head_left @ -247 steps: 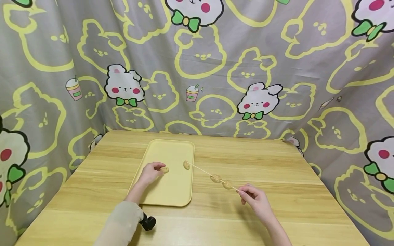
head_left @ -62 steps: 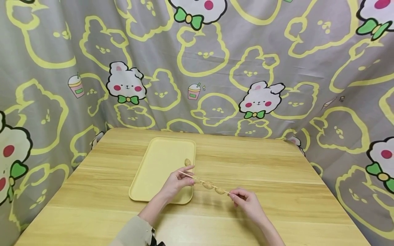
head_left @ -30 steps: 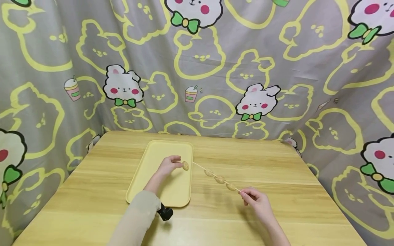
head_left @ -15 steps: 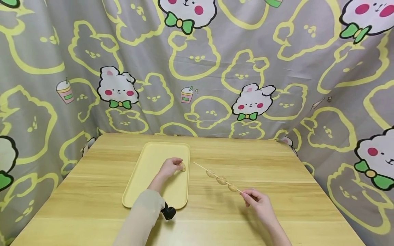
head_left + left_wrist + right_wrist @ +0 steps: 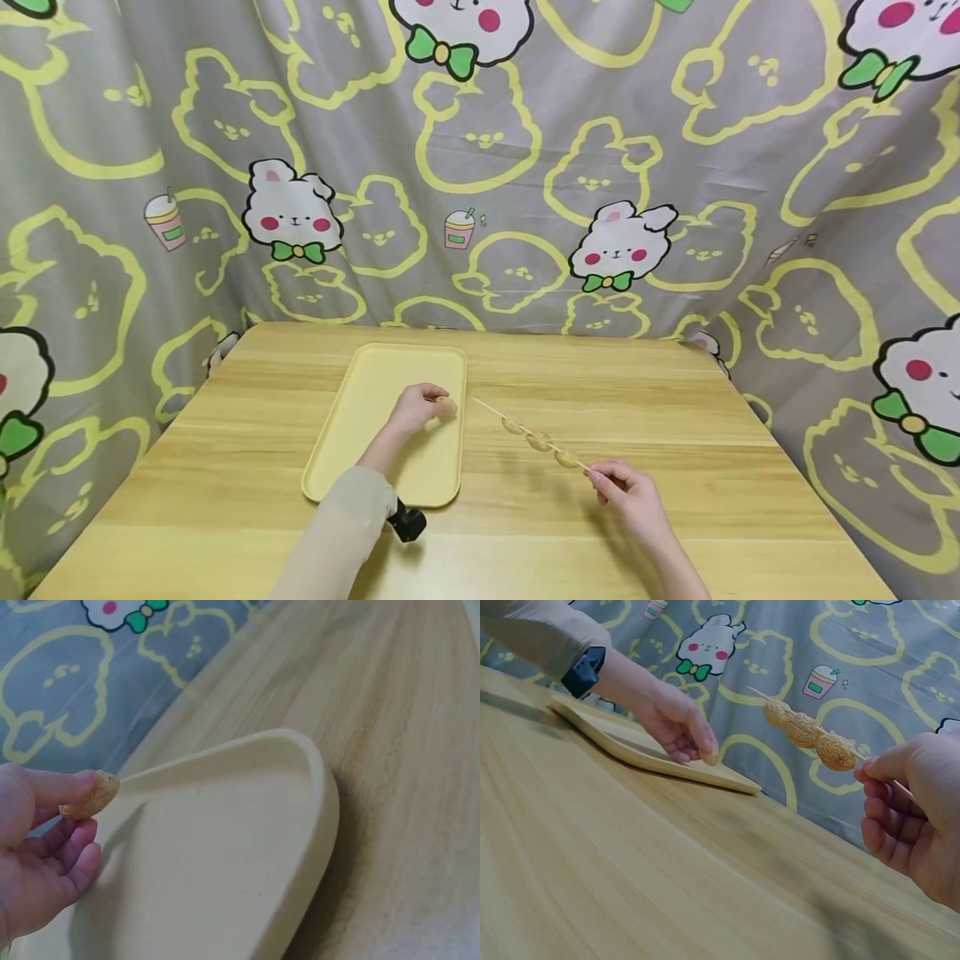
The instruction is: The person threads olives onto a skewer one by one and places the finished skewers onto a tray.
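Note:
My left hand is over the right side of the yellow tray, pinching a small golden-brown food ball between thumb and index finger. In the left wrist view the ball sits above the tray's floor, partly covered by the thumb. My right hand pinches the lower end of a thin wooden skewer to the right of the tray. Three wrinkled golden-brown balls are threaded along the skewer, which is raised above the table. Its bare tip points up and left, toward the left hand.
The wooden table reaches back to a grey patterned curtain, which also hangs on both sides. A black device is strapped at the left wrist, below the sleeve.
Earlier only two balls were on the skewer; the left hand slid a third on. It then returned to the tray and picked up the ball lying near its right rim.

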Demonstrator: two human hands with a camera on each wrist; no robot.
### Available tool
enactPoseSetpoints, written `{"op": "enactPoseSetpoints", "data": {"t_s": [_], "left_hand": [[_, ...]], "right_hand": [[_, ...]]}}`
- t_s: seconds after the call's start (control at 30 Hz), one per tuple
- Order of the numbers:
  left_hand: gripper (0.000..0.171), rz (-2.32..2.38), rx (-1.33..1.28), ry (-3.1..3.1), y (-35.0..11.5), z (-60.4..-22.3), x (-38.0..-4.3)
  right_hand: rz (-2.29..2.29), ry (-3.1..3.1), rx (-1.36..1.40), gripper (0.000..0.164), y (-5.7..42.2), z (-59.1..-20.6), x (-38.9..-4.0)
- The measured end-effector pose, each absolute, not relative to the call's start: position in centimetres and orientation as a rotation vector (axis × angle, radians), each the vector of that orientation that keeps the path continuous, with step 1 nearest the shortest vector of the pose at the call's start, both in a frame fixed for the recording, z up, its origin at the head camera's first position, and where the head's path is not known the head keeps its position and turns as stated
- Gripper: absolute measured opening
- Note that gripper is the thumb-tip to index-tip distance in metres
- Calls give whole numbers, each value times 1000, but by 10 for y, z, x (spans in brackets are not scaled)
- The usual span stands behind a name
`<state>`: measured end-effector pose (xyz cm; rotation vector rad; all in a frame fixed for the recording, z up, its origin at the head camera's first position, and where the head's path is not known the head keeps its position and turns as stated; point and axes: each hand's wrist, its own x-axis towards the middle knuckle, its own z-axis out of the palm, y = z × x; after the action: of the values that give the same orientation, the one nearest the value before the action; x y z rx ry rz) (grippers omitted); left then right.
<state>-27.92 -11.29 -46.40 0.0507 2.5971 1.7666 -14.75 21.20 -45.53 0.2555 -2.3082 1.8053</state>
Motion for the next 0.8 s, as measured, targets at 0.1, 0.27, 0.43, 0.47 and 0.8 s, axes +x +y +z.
{"op": "enactPoseSetpoints", "data": {"t_s": [0.1, 0.27, 0.43, 0.47, 0.8], "left_hand": [[24, 1850, 68, 2537, -111, -459, -274], [26, 1934, 119, 2446, -109, -450, -263], [31, 2044, 189, 2281, -107, -444, -255], [32, 2067, 202, 2245, -107, -442, -254], [34, 2198, 231, 2089, -107, -425, -240]], "right_hand": [[1812, -2326, 232, 8, 211, -456, -147], [1840, -2356, 201, 9, 210, -457, -146], [1864, -2369, 183, 11, 209, -458, -147], [1864, -2374, 188, 11, 209, -458, -147], [1885, -2385, 178, 13, 207, -456, -149]]}}
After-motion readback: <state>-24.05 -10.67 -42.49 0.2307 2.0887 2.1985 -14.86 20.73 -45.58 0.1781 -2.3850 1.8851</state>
